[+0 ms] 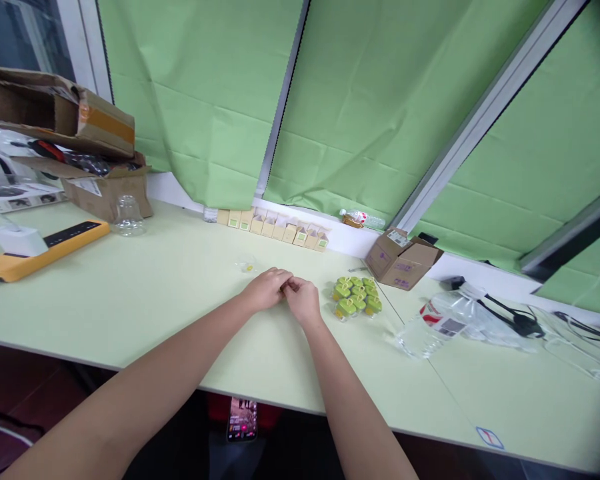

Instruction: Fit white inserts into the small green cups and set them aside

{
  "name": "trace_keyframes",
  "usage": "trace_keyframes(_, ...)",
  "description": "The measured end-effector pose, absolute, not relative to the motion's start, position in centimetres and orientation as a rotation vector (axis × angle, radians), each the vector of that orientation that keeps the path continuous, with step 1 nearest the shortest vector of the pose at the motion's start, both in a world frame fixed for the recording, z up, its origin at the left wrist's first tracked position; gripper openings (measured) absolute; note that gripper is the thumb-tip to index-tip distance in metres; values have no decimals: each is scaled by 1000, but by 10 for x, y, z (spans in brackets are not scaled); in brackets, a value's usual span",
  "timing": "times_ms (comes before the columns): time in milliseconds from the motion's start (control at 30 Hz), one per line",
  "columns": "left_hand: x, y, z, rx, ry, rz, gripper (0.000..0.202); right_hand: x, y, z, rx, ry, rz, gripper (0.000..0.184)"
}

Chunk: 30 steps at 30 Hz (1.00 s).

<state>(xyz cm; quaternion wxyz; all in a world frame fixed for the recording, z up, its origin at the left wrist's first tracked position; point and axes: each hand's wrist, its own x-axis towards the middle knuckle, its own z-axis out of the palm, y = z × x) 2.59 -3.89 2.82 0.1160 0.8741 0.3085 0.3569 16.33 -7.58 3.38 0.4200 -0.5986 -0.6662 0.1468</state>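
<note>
My left hand [266, 288] and my right hand [303, 298] rest together on the pale green table [170, 293], fingertips touching. Whatever lies between the fingers is hidden, and I cannot tell if they hold anything. Just right of my right hand sits a cluster of several small green items [356, 297]. A small clear wrapper with a yellow spot [247, 266] lies a little beyond my left hand. A row of several small tan and green boxes [275, 229] lines the back edge under the green blinds.
A small open cardboard box [401, 257] stands at the back right. A clear plastic bottle [443, 320] lies on its side to the right, with black cables behind. At left are stacked cardboard boxes [55, 113], a glass jar [128, 217] and a yellow power strip [40, 250]. A phone [242, 419] glows below the table edge.
</note>
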Motion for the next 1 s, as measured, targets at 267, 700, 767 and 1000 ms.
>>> trace_keyframes(267, 26, -40, 28, 2572, 853, 1025, 42, 165, -73, 30, -1493, -1625, 414, 22)
trace_keyframes(700, 25, -34, 27, 2526, 857, 1128, 35, 166, -72, 35, -1404, -1623, 460, 22)
trace_keyframes(767, 25, -34, 27, 2529, 852, 1113, 33, 167, -69, 33, -1419, -1601, 472, 21)
trace_keyframes(1000, 27, -36, 28, 2520, 820, 1122, 35, 165, -70, 32, -1447, -1540, 455, 19)
